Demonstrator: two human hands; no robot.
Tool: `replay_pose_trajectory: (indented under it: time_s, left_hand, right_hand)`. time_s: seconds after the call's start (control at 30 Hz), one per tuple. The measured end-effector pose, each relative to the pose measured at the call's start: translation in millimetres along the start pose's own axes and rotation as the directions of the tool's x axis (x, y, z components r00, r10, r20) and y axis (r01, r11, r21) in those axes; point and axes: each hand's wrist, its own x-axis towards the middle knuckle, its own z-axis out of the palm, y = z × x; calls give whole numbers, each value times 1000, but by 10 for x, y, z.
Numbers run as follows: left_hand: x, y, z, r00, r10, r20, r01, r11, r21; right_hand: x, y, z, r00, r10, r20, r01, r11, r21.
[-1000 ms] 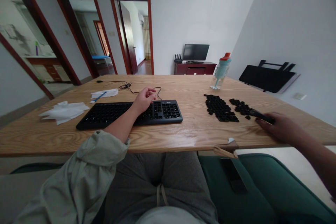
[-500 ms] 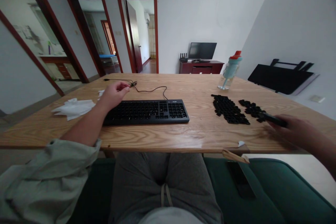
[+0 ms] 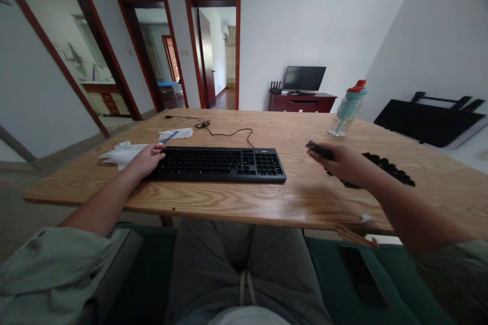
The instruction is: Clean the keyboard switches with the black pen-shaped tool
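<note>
My left hand (image 3: 147, 161) is closed around the left end of a black keyboard (image 3: 224, 164), fingers curled at its upper corner. The keyboard lies flat with bare-looking patches among its keys, and its cable (image 3: 229, 134) runs behind it. A blue stick (image 3: 170, 137) rests on a white tissue (image 3: 183, 133) just beyond that hand. In my right hand (image 3: 345, 162) is a small black handheld tool (image 3: 320, 150), pointing left above the table; its tip is blurred. Behind and under my right forearm lie loose black keycaps (image 3: 392, 168), partly hidden.
Crumpled white tissue (image 3: 124, 154) lies left of the keyboard. A clear bottle with a red lid (image 3: 347, 109) stands at the back right of the wooden table (image 3: 236, 203). A dark phone (image 3: 362, 274) rests on the green seat (image 3: 320, 259).
My right hand has moved left from the keycaps with the black tool. My left hand has come back from the cable to the keyboard's left end. The view has shifted slightly.
</note>
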Motion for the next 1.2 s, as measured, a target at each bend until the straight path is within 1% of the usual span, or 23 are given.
replay_pose_trajectory:
  time_s: [0.07, 0.1, 0.17, 0.23, 0.3, 0.37, 0.53, 0.6, 0.77, 0.9, 0.97, 1.03, 1.07, 1.1, 1.13, 1.2]
  left_hand:
    - [10, -53, -15, 999, 16, -38, -17, 999, -41]
    - [17, -86, -33, 999, 19, -50, -22, 998, -54]
    - [29, -150, -82, 999, 10, -36, -13, 997, -70]
    - [31, -195, -126, 1000, -6, 16, 7, 997, -79]
    - [22, -215, -149, 998, 1, 58, 4, 997, -76]
    - [6, -210, -139, 997, 25, 73, -21, 998, -62]
    - [-32, -114, -18, 989, 107, 101, -110, 994, 24]
    - [-46, -52, 44, 985, 139, 106, -143, 989, 34]
    - [-44, 91, 243, 971, 195, 138, -204, 978, 53]
    - [39, 163, 493, 958, 238, 160, -260, 955, 139]
    - [63, 239, 631, 947, 257, 191, -291, 941, 175]
    - [54, 380, 752, 925, 292, 242, -348, 908, 232]
    - [42, 477, 802, 911, 312, 268, -384, 880, 281]
    - [31, 589, 843, 891, 335, 306, -431, 835, 343]
    - [25, 709, 875, 878, 357, 319, -467, 786, 405]
    - [49, 952, 925, 841, 417, 346, -539, 707, 458]
  right_hand:
    - [16, -162, 219, 984, -66, 163, 69, 998, -11]
    - [8, -225, 321, 975, -79, 209, 85, 996, -21]
    - [-15, -311, 482, 967, -92, 237, 105, 994, -43]
    - [-25, -344, 562, 964, -108, 242, 126, 990, -57]
    - [-15, -332, 567, 965, -109, 240, 129, 989, -66]
    - [6, -290, 529, 965, -103, 242, 122, 990, -66]
    - [68, -149, 442, 969, -43, 244, 55, 998, -43]
    - [102, -91, 426, 969, -14, 245, 29, 998, -57]
    - [206, 118, 379, 979, 20, 204, 13, 987, -158]
    - [259, 330, 341, 984, 44, 175, -5, 977, -215]
    - [265, 399, 332, 984, 67, 164, -23, 966, -256]
    - [264, 421, 331, 984, 80, 157, -31, 957, -288]
    - [263, 413, 332, 985, 78, 155, -29, 955, -294]
    - [266, 393, 333, 986, 71, 152, -24, 956, -293]
    - [273, 360, 333, 987, 62, 151, -17, 959, -282]
    - [303, 260, 325, 989, 37, 145, -3, 973, -231]
